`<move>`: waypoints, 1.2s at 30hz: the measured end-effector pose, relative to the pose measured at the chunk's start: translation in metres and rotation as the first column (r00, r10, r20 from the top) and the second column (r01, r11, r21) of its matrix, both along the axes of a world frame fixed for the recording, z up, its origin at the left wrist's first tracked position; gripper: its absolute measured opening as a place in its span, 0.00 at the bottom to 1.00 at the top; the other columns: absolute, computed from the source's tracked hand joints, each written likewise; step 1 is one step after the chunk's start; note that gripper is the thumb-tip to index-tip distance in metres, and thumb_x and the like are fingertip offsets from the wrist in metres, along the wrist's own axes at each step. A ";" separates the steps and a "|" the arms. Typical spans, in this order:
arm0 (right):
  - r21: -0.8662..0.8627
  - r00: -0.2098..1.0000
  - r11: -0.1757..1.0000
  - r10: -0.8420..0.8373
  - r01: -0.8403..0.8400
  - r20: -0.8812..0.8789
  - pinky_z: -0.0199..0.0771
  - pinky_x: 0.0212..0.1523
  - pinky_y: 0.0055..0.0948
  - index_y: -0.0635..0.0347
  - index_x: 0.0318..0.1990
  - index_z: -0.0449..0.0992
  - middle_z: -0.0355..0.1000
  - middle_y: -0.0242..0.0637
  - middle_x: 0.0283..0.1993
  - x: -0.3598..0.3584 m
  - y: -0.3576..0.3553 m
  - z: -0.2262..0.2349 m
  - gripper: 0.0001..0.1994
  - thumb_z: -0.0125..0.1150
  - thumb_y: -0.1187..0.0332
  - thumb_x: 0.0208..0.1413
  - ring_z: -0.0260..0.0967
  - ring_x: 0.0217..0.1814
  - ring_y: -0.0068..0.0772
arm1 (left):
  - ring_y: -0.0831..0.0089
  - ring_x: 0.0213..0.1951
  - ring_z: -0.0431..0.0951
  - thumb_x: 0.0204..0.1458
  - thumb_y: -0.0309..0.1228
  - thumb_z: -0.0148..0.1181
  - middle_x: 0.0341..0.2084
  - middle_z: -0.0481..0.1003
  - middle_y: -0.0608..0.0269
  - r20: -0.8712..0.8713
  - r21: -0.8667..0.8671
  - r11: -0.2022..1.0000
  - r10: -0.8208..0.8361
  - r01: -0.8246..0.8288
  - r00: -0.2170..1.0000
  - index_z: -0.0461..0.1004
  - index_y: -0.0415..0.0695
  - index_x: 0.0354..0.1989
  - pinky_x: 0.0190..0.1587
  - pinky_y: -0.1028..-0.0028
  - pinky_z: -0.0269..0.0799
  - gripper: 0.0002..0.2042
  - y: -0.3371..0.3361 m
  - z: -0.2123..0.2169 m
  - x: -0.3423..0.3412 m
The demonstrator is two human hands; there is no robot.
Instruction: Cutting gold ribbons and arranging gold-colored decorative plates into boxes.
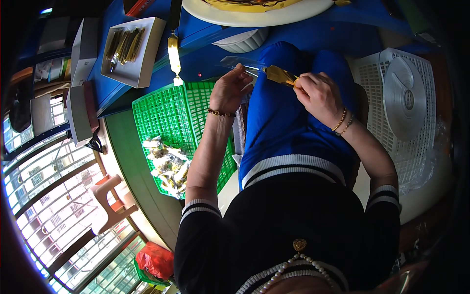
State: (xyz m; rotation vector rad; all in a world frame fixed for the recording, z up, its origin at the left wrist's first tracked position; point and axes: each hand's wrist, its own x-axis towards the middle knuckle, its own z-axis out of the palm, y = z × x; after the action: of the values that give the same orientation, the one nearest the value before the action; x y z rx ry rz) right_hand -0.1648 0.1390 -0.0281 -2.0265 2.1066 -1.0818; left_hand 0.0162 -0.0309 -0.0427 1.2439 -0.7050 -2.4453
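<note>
Over my blue-trousered lap, my left hand (pixel 231 91) pinches a thin, clear, shiny strip (pixel 251 68); its exact kind is hard to make out. To its right, my right hand (pixel 319 93) is closed on one end of a flat gold foil ribbon piece (pixel 280 75). The ribbon piece's other end points toward the left fingertips, close to the clear strip. Whether the two touch, I cannot tell. From the blue table's edge hangs another gold ribbon strip (pixel 174 53), left of my hands.
At left, a green basket (pixel 161 110) holds shiny gold and silver pieces. A white box (pixel 151 51) with gold strips rests on the blue table. Beyond my lap is a white round tray (pixel 254 19) with gold ribbon. At right, a white basket (pixel 367 73) holds a clear reel (pixel 405 98).
</note>
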 end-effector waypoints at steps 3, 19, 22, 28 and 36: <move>0.025 1.000 1.000 0.005 -0.005 -0.002 0.65 0.31 0.28 0.59 0.26 0.67 0.70 0.33 0.28 0.000 -0.001 -0.003 0.08 0.62 0.76 0.42 0.69 0.27 0.30 | 0.75 0.33 0.72 0.54 0.35 0.53 0.24 0.72 0.69 -0.017 0.009 1.000 0.019 -0.019 1.000 0.72 0.47 0.30 0.45 0.65 0.63 0.07 0.002 0.000 -0.002; 0.132 0.999 0.991 -0.011 0.016 -0.038 0.66 0.31 0.30 0.59 0.25 0.67 0.69 0.35 0.26 0.015 -0.009 -0.005 0.07 0.60 0.76 0.43 0.68 0.26 0.33 | 0.78 0.22 0.73 0.45 0.32 0.65 0.20 0.73 0.65 0.072 -0.268 0.961 0.088 -0.066 0.993 0.72 0.43 0.22 0.26 0.81 0.62 0.09 0.024 -0.002 -0.025; 0.126 0.999 0.992 0.016 -0.010 -0.043 0.67 0.31 0.30 0.59 0.25 0.67 0.69 0.35 0.25 0.015 -0.009 -0.005 0.07 0.60 0.76 0.43 0.68 0.26 0.33 | 0.79 0.22 0.71 0.44 0.31 0.65 0.20 0.73 0.65 0.063 -0.311 0.948 0.093 -0.069 0.994 0.72 0.43 0.22 0.26 0.82 0.62 0.09 0.026 -0.005 -0.025; 0.124 0.993 0.991 0.066 -0.054 -0.093 0.66 0.33 0.29 0.60 0.26 0.67 0.70 0.35 0.27 0.010 -0.010 -0.009 0.06 0.60 0.75 0.44 0.69 0.28 0.31 | 0.76 0.26 0.75 0.44 0.25 0.64 0.23 0.75 0.62 0.058 -0.320 0.947 -0.001 0.019 0.998 0.71 0.41 0.23 0.31 0.80 0.71 0.06 0.020 -0.005 -0.020; 0.120 0.999 0.992 0.031 -0.027 -0.033 0.66 0.32 0.30 0.59 0.27 0.67 0.69 0.35 0.27 0.018 -0.016 -0.011 0.06 0.59 0.75 0.44 0.68 0.27 0.33 | 0.75 0.28 0.76 0.44 0.24 0.63 0.25 0.76 0.61 0.071 -0.296 0.954 0.065 -0.041 0.995 0.72 0.39 0.26 0.33 0.79 0.72 0.05 0.026 -0.013 -0.023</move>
State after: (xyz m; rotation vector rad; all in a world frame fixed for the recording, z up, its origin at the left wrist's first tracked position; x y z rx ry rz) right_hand -0.1464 0.1226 -0.0390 -2.0291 2.0956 -0.9000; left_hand -0.0073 -0.0046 -0.0557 1.2277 -1.0028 -2.1584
